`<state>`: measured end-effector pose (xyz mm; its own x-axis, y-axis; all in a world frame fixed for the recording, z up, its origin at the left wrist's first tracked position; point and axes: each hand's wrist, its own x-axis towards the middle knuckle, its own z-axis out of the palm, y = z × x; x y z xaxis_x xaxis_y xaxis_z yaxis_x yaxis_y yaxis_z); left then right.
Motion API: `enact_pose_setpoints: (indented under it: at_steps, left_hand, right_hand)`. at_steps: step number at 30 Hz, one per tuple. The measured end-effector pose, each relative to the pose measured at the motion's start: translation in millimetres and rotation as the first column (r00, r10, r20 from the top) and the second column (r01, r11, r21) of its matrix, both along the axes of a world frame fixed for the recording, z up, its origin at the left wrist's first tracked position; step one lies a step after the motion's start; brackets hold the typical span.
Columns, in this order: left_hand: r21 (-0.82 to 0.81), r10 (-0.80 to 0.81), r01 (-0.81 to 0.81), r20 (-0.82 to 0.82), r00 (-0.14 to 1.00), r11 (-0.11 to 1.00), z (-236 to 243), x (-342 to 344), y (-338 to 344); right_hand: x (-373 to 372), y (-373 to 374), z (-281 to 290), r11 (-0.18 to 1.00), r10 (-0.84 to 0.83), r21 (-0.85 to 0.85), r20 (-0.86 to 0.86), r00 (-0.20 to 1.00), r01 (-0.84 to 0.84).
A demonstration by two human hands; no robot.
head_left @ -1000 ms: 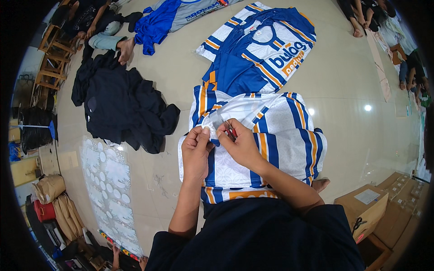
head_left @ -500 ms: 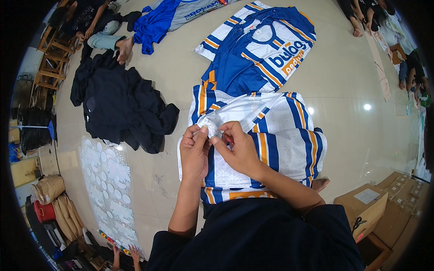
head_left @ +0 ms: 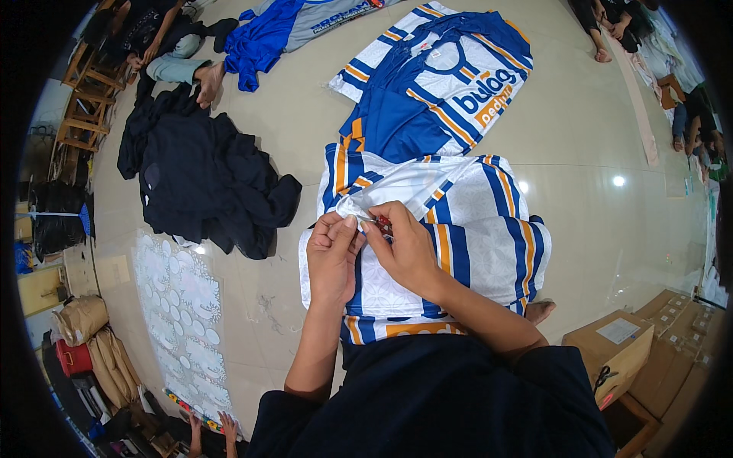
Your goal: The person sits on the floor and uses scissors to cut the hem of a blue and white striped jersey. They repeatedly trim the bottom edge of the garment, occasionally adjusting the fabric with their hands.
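Observation:
A white garment with blue and orange stripes (head_left: 489,259) is spread across my lap. My left hand (head_left: 334,256) pinches a bunched white part of it (head_left: 350,204) between thumb and fingers. Just to the right, my right hand (head_left: 401,252) is closed on a small red-handled tool (head_left: 382,223), apparently thread snips, partly hidden by the fingers, with its thumb close to the pinched cloth.
Striped blue-and-white jerseys (head_left: 435,99) lie ahead, a blue-grey shirt (head_left: 259,49) farther back, dark garments (head_left: 206,175) and a patterned sheet (head_left: 179,313) leftward. Cardboard boxes (head_left: 611,351) with black scissors stand right. Other people (head_left: 156,42) sit around the edges.
My hands shift slightly at the pinched cloth; the right fingers curl and adjust, showing more of the red tool again. At the lower left, another person's hands have moved on the patterned sheet.

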<state>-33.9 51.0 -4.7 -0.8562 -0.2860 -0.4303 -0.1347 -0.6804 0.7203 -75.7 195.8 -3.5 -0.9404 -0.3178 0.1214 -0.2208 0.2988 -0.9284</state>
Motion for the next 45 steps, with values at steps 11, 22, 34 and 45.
enact_pose_setpoints:
  at_steps: [11,22,34,45]
  left_hand:
    - [-0.001,-0.018,0.018,-0.036,0.999,1.000,-4.6,2.9,1.7]
    - [0.008,0.003,-0.003,-0.007,1.000,1.000,-2.0,3.0,3.2]
    - [0.007,-0.004,0.004,-0.016,1.000,1.000,-1.9,3.8,3.3]
    - [-0.070,-0.035,0.032,-0.036,0.999,0.997,-3.6,4.6,0.4]
  right_hand:
    - [-2.3,-1.8,1.7,1.000,-0.001,-0.013,-0.046,0.999,0.000]
    - [-0.6,-4.2,0.0,0.999,-0.021,-0.047,-0.032,0.999,0.020]
    - [0.0,-3.3,1.5,0.999,-0.019,-0.051,-0.013,1.000,0.019]
    - [-1.0,-3.4,1.2,0.999,-0.032,-0.038,-0.055,0.998,0.030]
